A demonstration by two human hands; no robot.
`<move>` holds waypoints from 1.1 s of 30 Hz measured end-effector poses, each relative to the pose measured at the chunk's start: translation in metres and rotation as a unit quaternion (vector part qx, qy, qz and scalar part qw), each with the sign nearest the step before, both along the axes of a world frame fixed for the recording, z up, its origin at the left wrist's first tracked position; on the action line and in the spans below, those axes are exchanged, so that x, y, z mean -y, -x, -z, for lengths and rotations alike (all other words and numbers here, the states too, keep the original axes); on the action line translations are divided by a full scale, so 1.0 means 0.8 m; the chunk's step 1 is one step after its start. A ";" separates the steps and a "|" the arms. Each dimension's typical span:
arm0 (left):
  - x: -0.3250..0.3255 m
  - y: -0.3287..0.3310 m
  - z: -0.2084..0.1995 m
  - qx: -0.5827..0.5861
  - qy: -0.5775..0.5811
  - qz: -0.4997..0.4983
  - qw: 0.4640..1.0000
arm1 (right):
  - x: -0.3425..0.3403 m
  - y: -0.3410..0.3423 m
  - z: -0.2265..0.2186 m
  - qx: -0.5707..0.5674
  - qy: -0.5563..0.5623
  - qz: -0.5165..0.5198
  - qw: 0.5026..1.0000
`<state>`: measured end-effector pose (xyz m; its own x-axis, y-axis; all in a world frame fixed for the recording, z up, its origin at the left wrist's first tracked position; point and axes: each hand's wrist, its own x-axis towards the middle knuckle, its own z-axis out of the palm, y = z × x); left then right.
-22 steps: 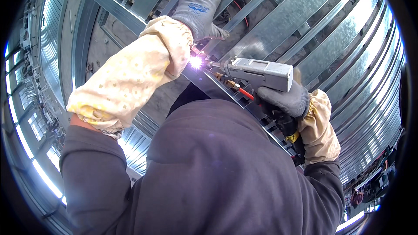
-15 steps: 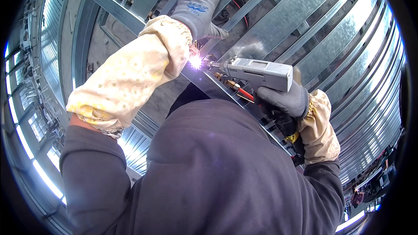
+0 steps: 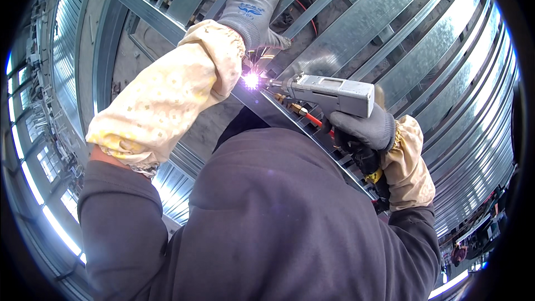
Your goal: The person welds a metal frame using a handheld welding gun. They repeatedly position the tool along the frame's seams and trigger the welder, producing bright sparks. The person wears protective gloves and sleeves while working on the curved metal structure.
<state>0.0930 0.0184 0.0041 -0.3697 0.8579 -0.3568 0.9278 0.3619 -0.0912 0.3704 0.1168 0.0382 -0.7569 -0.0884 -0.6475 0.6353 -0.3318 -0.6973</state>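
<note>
My left hand [image 3: 255, 17], in a grey work glove, rests with fingers spread on the metal slats at the top. A cream sleeve guard [image 3: 167, 89] covers that forearm. In my right hand [image 3: 362, 127], also gloved in grey, is a silver handheld welding gun [image 3: 332, 96], its grip wrapped by my fingers. The gun's nozzle points left at a bright violet-white glow [image 3: 252, 81], where sparks fly upward just below my left wrist. The glow lies on the edge of a galvanized metal frame [image 3: 147, 14] and hides the joint itself.
Long galvanized slats [image 3: 379, 19] run diagonally across the right side, with gaps between them. A red hose [image 3: 315, 120] with brass fittings runs beside the gun. More metal sheets stand at the left [image 3: 66, 50]. Concrete floor shows below the frame.
The sparks now rise in a taller, wider spray, and the glow sits very slightly further right. Both hands and the gun have barely moved.
</note>
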 end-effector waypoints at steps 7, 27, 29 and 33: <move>0.013 0.015 -0.001 0.038 -0.072 0.008 0.997 | -0.004 0.004 -0.019 0.031 0.008 -0.017 0.999; 0.230 -0.106 -0.030 0.382 -0.333 -0.116 0.854 | -0.005 -0.117 -0.194 -0.050 -0.207 0.456 0.864; 0.209 -0.102 -0.041 0.397 -0.291 -0.050 0.869 | 0.011 -0.143 -0.216 -0.049 -0.257 0.513 0.817; 0.182 -0.104 -0.038 0.420 -0.268 0.098 0.861 | 0.073 -0.192 -0.281 -0.070 -0.335 0.613 0.712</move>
<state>0.1765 -0.1268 0.0344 -0.0037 0.9992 0.0397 0.6329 -0.0284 0.7737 0.5242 0.0580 0.2632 -0.0598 0.9877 -0.1445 0.0633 -0.1407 -0.9880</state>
